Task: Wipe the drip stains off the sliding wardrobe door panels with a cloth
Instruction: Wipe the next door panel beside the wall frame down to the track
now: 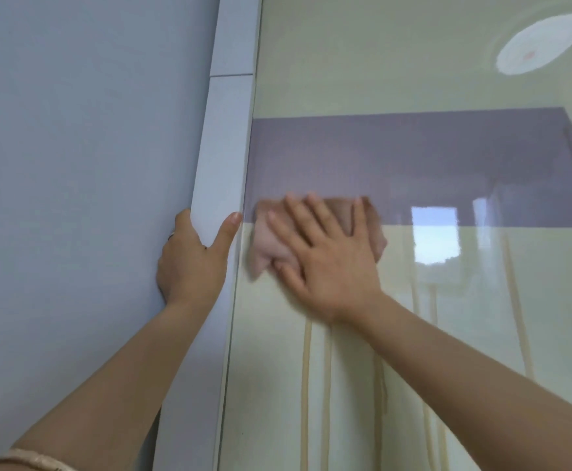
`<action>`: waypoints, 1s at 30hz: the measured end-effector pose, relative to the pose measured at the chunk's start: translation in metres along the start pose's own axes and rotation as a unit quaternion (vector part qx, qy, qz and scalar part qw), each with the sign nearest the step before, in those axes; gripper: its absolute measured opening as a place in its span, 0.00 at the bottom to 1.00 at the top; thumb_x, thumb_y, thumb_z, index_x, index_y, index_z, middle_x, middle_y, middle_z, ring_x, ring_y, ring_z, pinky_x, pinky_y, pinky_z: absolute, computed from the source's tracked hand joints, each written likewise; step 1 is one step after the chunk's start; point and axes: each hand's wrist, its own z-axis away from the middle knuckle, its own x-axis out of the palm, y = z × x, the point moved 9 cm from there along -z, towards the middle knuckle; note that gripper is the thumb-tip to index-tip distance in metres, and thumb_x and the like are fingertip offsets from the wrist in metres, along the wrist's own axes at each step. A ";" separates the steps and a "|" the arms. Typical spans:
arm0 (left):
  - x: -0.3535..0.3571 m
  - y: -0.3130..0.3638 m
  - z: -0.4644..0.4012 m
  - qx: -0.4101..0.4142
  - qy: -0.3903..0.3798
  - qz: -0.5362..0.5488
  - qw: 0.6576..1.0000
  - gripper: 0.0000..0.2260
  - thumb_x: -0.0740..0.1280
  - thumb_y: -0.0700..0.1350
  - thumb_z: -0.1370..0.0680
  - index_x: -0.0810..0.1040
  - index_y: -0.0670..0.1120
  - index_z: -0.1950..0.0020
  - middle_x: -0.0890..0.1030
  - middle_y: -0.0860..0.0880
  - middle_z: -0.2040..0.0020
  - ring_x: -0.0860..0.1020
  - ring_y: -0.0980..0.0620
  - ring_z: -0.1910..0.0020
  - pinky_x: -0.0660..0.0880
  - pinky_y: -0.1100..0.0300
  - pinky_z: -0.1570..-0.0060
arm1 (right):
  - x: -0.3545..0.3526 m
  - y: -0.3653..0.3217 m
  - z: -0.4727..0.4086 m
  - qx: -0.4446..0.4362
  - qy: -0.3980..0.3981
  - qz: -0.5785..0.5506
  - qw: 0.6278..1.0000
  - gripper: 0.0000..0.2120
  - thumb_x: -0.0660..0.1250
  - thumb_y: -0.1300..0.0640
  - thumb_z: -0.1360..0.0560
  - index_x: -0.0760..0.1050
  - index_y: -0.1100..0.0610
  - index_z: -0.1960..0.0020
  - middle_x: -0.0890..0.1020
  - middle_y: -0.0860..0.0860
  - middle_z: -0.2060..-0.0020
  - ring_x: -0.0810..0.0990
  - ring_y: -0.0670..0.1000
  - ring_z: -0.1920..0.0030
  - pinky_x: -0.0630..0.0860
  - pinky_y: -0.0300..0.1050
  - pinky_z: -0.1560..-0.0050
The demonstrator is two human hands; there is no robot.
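Note:
A glossy cream wardrobe door panel (413,334) fills the right side and mirrors the room. Several pale brown drip streaks (306,385) run down its lower half. A pinkish cloth (267,243) lies flat against the panel near its left edge. My right hand (328,256) presses on the cloth with fingers spread and straight. My left hand (192,256) grips the white vertical door frame (223,147), thumb on its front face, fingers curled behind its left edge.
A plain grey-blue wall (73,164) lies left of the frame. The panel reflects a round ceiling lamp (539,44), a purple wall band and a bright window. A bracelet (36,460) sits on my left forearm.

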 end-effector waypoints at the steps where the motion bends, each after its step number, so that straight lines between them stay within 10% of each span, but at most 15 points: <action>1: 0.001 0.001 0.000 -0.003 -0.006 -0.003 1.000 0.39 0.55 0.71 0.35 0.69 0.45 0.34 0.78 0.44 0.43 0.75 0.41 0.45 0.70 0.51 0.50 | 0.002 -0.013 0.011 -0.058 -0.017 -0.002 0.998 0.28 0.50 0.41 0.23 0.70 0.49 0.28 0.70 0.54 0.28 0.68 0.58 0.28 0.49 0.69 0.32; 4: 0.001 -0.001 -0.002 0.000 -0.006 -0.004 1.000 0.41 0.54 0.72 0.36 0.68 0.45 0.34 0.78 0.44 0.43 0.75 0.41 0.46 0.69 0.52 0.52 | -0.006 0.010 0.001 -0.104 -0.025 0.006 0.994 0.29 0.49 0.39 0.24 0.68 0.47 0.27 0.69 0.53 0.27 0.68 0.57 0.28 0.46 0.66 0.31; 9: 0.001 -0.003 -0.002 0.007 0.003 -0.006 1.000 0.42 0.52 0.73 0.36 0.68 0.44 0.33 0.78 0.44 0.44 0.75 0.41 0.46 0.72 0.50 0.50 | -0.009 0.061 -0.016 0.125 0.022 0.035 0.991 0.30 0.45 0.39 0.23 0.63 0.47 0.25 0.63 0.52 0.24 0.59 0.56 0.24 0.42 0.66 0.30; 16: -0.001 -0.004 -0.001 -0.007 -0.001 -0.009 1.000 0.38 0.55 0.70 0.32 0.68 0.44 0.33 0.77 0.43 0.42 0.74 0.40 0.44 0.66 0.54 0.53 | -0.006 -0.012 0.035 -0.103 -0.016 -0.010 0.994 0.27 0.52 0.40 0.24 0.70 0.48 0.28 0.70 0.53 0.28 0.69 0.56 0.29 0.50 0.68 0.32; 23: -0.002 -0.006 -0.001 0.009 0.008 -0.010 1.000 0.39 0.55 0.71 0.34 0.68 0.44 0.34 0.78 0.44 0.44 0.75 0.40 0.46 0.70 0.50 0.50 | -0.013 0.069 0.018 0.145 0.040 0.038 0.988 0.28 0.49 0.40 0.23 0.65 0.48 0.26 0.66 0.53 0.26 0.63 0.58 0.26 0.45 0.68 0.31; 30: -0.006 -0.010 0.002 -0.012 0.007 -0.008 1.000 0.33 0.59 0.67 0.28 0.69 0.44 0.34 0.78 0.43 0.43 0.74 0.40 0.44 0.68 0.53 0.50 | -0.009 0.001 0.054 -0.083 -0.011 -0.008 0.996 0.27 0.51 0.40 0.23 0.69 0.48 0.28 0.70 0.53 0.28 0.67 0.56 0.28 0.52 0.70 0.32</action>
